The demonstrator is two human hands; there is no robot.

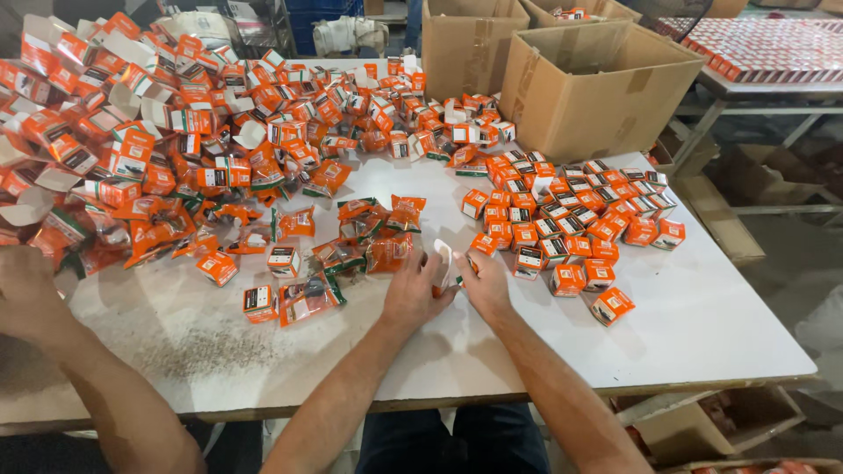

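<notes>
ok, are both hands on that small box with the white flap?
Touching. The head view shows the left hand and right hand closed around the small box from either side, no gap visible.

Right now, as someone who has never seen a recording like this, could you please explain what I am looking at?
There is no machine here: a person wears a camera on the head, so the single picture looks down at their own two bare hands. The left hand and right hand together hold one small orange-and-white carton with its white flap open. They work at a white table. To the right stand closed orange cartons in a neat cluster; to the left lies a big heap of open cartons and orange sachets. Brown cardboard boxes stand behind. Another person's hand rests at far left.
</notes>
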